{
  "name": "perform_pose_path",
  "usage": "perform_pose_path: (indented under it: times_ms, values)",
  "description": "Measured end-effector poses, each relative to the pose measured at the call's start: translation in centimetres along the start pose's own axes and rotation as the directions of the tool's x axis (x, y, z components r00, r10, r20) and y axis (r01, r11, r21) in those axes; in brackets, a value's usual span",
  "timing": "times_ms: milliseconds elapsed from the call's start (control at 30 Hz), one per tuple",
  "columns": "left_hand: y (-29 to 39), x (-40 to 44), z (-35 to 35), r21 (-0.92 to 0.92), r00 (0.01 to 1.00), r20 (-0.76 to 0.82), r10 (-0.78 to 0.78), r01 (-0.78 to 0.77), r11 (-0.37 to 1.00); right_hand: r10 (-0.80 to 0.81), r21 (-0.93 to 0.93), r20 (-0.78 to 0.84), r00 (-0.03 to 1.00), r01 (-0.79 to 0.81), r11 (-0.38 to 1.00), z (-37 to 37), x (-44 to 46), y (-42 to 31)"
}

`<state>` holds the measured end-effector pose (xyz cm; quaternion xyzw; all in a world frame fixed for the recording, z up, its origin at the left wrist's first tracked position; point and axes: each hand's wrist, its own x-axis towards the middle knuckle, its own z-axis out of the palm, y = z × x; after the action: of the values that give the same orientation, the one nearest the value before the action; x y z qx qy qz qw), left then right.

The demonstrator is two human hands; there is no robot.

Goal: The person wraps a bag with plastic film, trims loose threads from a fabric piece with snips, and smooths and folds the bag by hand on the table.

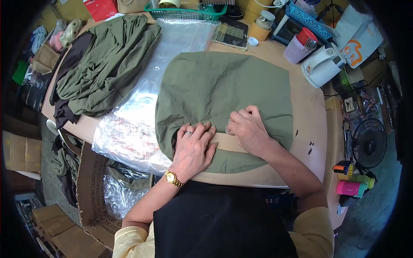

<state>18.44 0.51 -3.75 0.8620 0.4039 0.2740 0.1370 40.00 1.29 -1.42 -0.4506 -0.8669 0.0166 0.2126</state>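
Observation:
An olive-green fabric piece (223,86), possibly a garment, lies spread on the table in front of me. A flat tan strip (232,142), like card or wood, rests across its lower part. My left hand (192,146) presses on the strip's left end and the fabric, fingers laid out and holding nothing. At the strip's upper edge, my right hand (249,131) is closed in a pinch. Something small and pale shows at its fingertips, too hidden to name. A dark opening in the fabric shows beside my left hand.
Crumpled green garments (107,64) are heaped at the left on the table (309,112). Clear plastic sheeting (137,112) lies beside them. A white kettle (322,64), a lilac basket (299,49) and a jar (264,20) stand at the back right. An open carton (92,189) sits below left.

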Motion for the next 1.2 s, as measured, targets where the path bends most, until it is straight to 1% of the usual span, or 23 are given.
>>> perform_pose_path:
  times_ms: [67,100,167,333,400,433,500,533,600,667,733,767,800,833,867,900,933,967,1000,1033,1100,1133,1200]
  values:
    - [0.1,0.0,0.0,0.005,1.000,-0.014,0.015,-0.014,1.000,-0.061,-0.105,0.133,0.989,0.075,0.992,-0.8,1.5,-0.3]
    - [-0.1,0.1,0.1,0.006,1.000,-0.013,0.021,-0.021,1.000,-0.057,-0.107,0.128,0.990,0.071,0.992,0.1,1.6,-0.4]
    - [-0.6,0.1,0.5,-0.014,0.999,-0.046,0.002,-0.003,1.000,-0.013,0.015,-0.060,0.998,0.014,1.000,2.4,1.5,-0.5]
    - [-0.9,0.8,0.3,-0.005,0.996,-0.090,0.002,-0.002,1.000,0.066,-0.032,-0.026,0.997,-0.067,0.997,-0.2,-1.0,0.4]
    - [-1.1,1.1,0.4,0.016,0.998,-0.062,0.007,-0.006,1.000,0.066,-0.203,0.179,0.982,-0.029,0.979,-1.9,-0.6,0.7]
    - [-1.2,1.1,0.5,0.016,0.998,-0.060,0.011,-0.010,1.000,0.069,-0.203,0.176,0.982,-0.033,0.979,-1.4,-0.3,0.5]
    - [-1.6,1.4,0.6,0.004,0.999,-0.050,0.009,-0.009,1.000,0.059,-0.004,0.035,0.998,-0.059,0.998,0.3,0.9,0.0]
    - [-1.7,1.5,0.6,0.005,0.999,-0.051,0.010,-0.010,1.000,0.059,-0.005,0.033,0.998,-0.058,0.998,0.8,0.6,0.1]
    - [-1.9,1.5,0.5,-0.008,0.999,-0.034,-0.012,0.012,1.000,0.182,0.150,0.017,0.983,-0.183,0.972,1.4,-0.3,-0.2]
    - [-2.0,1.7,0.4,0.011,0.999,-0.045,0.024,-0.024,1.000,0.180,0.109,0.051,0.982,-0.185,0.977,0.2,-1.4,0.6]
    - [-2.1,2.0,0.7,0.022,0.996,-0.053,0.066,-0.065,0.998,0.220,-0.048,0.069,0.973,-0.217,0.975,-1.4,-2.2,0.7]
    - [-2.4,2.4,1.0,0.020,0.986,-0.098,0.132,-0.131,0.991,0.211,0.077,0.056,0.976,-0.215,0.974,-2.4,-2.2,-0.4]
    - [-2.5,2.6,1.1,0.019,0.971,-0.138,0.193,-0.192,0.981,0.212,0.075,0.058,0.976,-0.216,0.974,-2.1,-2.5,-1.0]
    - [-2.6,2.6,1.2,0.015,0.972,-0.137,0.189,-0.188,0.982,0.149,0.060,0.028,0.989,-0.150,0.987,-1.7,-2.9,-1.5]
    - [-2.6,2.8,1.0,-0.023,0.986,-0.080,0.147,-0.149,0.989,0.080,0.042,-0.003,0.997,-0.080,0.996,-1.4,-3.0,-1.6]
    - [-2.6,3.1,0.8,-0.058,0.994,-0.021,0.109,-0.111,0.992,0.166,0.047,0.147,0.975,-0.175,0.984,-1.1,-3.4,-1.0]
    - [-2.6,3.5,0.5,-0.058,0.994,-0.022,0.110,-0.111,0.992,0.166,0.046,0.146,0.975,-0.175,0.984,-1.4,-3.4,-0.8]
    - [-2.5,3.9,0.1,-0.090,0.995,0.066,0.071,-0.065,0.994,0.324,0.229,0.272,0.906,-0.388,0.893,-2.1,-3.0,-0.7]
    - [-2.5,4.3,-0.2,-0.117,0.987,0.157,0.033,-0.015,0.993,0.433,0.369,0.421,0.797,-0.587,0.721,-2.6,-2.5,-0.5]
    - [-2.6,4.7,-0.3,-0.119,0.987,0.160,0.031,-0.012,0.993,0.433,0.369,0.424,0.795,-0.589,0.719,-2.8,-2.3,0.0]
    - [-3.1,5.6,-0.3,-0.182,0.951,0.306,-0.052,0.112,0.977,0.417,0.380,0.574,0.705,-0.680,0.627,-3.2,-1.8,1.1]
    - [-3.3,6.1,-0.4,-0.182,0.950,0.309,-0.051,0.112,0.977,0.418,0.380,0.575,0.704,-0.682,0.625,-3.3,-1.6,1.0]
    - [-3.5,6.7,-0.4,-0.202,0.920,0.387,-0.055,0.143,0.969,0.277,0.362,0.269,0.922,-0.363,0.859,-3.5,-1.2,1.1]
